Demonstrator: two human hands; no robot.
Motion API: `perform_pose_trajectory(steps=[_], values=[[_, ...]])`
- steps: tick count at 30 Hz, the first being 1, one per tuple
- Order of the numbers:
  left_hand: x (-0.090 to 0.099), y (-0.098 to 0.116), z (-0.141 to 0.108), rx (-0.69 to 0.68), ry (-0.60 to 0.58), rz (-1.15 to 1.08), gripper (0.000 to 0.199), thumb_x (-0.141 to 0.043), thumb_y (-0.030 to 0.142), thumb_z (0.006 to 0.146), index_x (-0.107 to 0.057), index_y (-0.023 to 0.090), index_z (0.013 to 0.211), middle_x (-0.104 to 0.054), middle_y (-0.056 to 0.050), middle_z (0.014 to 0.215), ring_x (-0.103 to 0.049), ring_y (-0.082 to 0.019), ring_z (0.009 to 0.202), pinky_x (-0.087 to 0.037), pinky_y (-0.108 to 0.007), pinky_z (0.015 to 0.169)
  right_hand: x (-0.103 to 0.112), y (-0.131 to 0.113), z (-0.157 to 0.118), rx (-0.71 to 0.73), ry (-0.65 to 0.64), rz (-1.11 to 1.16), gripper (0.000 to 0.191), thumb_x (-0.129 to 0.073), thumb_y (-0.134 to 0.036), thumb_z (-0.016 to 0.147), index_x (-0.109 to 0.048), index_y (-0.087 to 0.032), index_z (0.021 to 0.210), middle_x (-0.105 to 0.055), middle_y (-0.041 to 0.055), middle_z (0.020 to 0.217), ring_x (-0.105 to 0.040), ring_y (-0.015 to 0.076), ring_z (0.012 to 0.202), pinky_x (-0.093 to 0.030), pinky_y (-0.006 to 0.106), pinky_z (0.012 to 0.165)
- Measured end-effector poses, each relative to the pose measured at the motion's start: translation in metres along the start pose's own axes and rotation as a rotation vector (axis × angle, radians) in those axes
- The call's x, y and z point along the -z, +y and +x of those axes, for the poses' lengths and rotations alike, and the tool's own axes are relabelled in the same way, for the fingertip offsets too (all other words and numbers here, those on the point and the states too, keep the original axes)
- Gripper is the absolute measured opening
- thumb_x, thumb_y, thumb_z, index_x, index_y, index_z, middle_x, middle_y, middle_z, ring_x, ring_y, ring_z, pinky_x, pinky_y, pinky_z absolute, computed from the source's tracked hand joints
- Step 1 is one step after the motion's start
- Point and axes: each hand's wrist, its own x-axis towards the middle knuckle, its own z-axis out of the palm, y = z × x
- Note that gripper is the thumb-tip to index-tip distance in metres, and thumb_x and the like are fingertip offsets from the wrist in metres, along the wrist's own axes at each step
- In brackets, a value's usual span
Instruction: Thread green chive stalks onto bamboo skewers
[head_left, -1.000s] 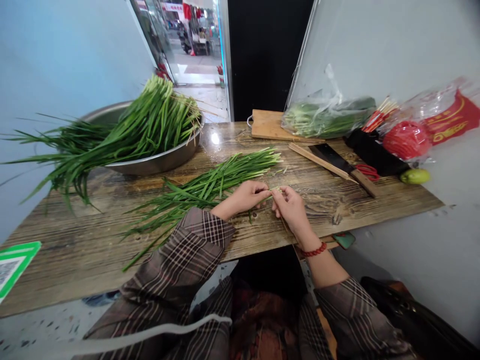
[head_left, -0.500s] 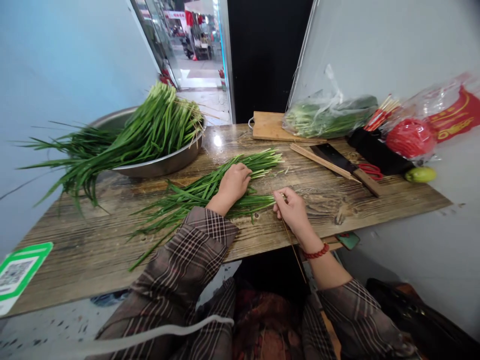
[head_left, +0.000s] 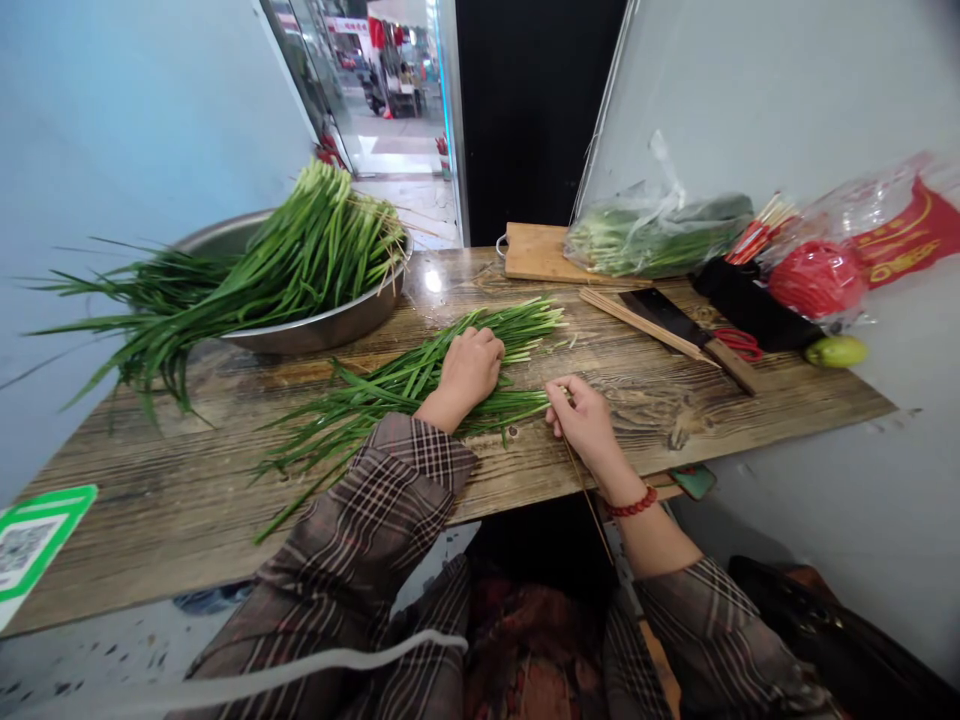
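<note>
Loose garlic chives (head_left: pixel 397 385) lie across the wooden table, pale stem ends pointing right. My left hand (head_left: pixel 472 365) rests on the pile with fingers curled down into the leaves; its fingertips are partly hidden. Just right of it, my right hand (head_left: pixel 577 410) pinches a thin bamboo skewer (head_left: pixel 589 500), which slants down past the table's front edge. Stem ends of a few chives meet the right fingertips, where the skewer's upper end is hard to make out.
A metal basin (head_left: pixel 315 330) heaped with chives stands at the left. Toward the right lie a cutting board (head_left: pixel 536 252), bagged greens (head_left: pixel 660 235), a bundle of skewers (head_left: pixel 645 325), a cleaver (head_left: pixel 682 325), red-handled scissors (head_left: pixel 739 343) and a yellow-green fruit (head_left: pixel 836 350). A QR card (head_left: pixel 45 545) sits front left.
Both hands hold nearly the same places and grips. The view has shifted very slightly.
</note>
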Motion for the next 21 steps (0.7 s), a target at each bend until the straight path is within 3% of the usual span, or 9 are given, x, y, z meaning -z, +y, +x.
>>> perform_pose_trajectory(steps=[7,10,13,15,18,21], values=[[0.003,0.006,-0.003,0.051,0.003,-0.082,0.018,-0.048,0.02,0.089,-0.064,0.019,0.098,-0.065,-0.008,0.091,-0.053,-0.023,0.088,-0.038,-0.036,0.076,0.0,-0.001,0.0,0.003,-0.004,0.003,0.034,-0.054,-0.052,0.084,-0.058,-0.019,0.087,-0.055,-0.006,0.049,-0.048,0.008,0.035,-0.034,0.018,0.036],[0.002,0.005,-0.003,0.036,-0.048,-0.082,0.023,-0.053,0.026,0.087,-0.067,0.02,0.105,-0.064,-0.009,0.097,-0.054,-0.024,0.092,-0.039,-0.036,0.078,0.0,-0.001,0.0,0.01,-0.007,0.007,0.035,-0.054,-0.053,0.084,-0.059,-0.019,0.089,-0.055,-0.0057,0.049,-0.048,0.0082,0.036,-0.034,0.018,0.036],[0.001,0.003,-0.003,0.04,-0.085,-0.069,0.022,-0.052,0.025,0.087,-0.073,0.02,0.095,-0.063,-0.01,0.095,-0.054,-0.024,0.091,-0.04,-0.036,0.078,0.0,-0.002,0.0,0.016,-0.012,0.0,0.035,-0.055,-0.052,0.084,-0.06,-0.018,0.091,-0.055,-0.0054,0.049,-0.048,0.0081,0.036,-0.034,0.018,0.036],[0.001,0.003,-0.003,0.038,-0.037,-0.111,0.023,-0.051,0.023,0.087,-0.073,0.019,0.089,-0.063,-0.009,0.093,-0.054,-0.023,0.091,-0.041,-0.036,0.08,0.0,-0.003,-0.001,0.019,-0.01,0.003,0.034,-0.055,-0.051,0.084,-0.06,-0.018,0.091,-0.055,-0.0054,0.05,-0.048,0.0079,0.036,-0.034,0.018,0.036],[0.003,0.006,-0.002,0.021,0.064,-0.284,0.019,-0.053,0.018,0.083,-0.072,0.017,0.083,-0.065,-0.008,0.094,-0.056,-0.021,0.091,-0.043,-0.035,0.084,0.001,-0.004,-0.001,0.027,-0.009,0.01,0.033,-0.055,-0.05,0.084,-0.06,-0.018,0.093,-0.055,-0.0056,0.05,-0.047,0.0078,0.037,-0.034,0.018,0.037],[0.005,0.013,-0.002,0.037,0.055,-0.51,0.017,-0.053,0.016,0.079,-0.069,0.015,0.083,-0.067,-0.006,0.088,-0.059,-0.017,0.084,-0.045,-0.03,0.08,0.001,-0.005,-0.002,0.036,0.0,0.003,0.034,-0.055,-0.05,0.083,-0.06,-0.018,0.095,-0.054,-0.0061,0.05,-0.046,0.0078,0.037,-0.034,0.018,0.037]])
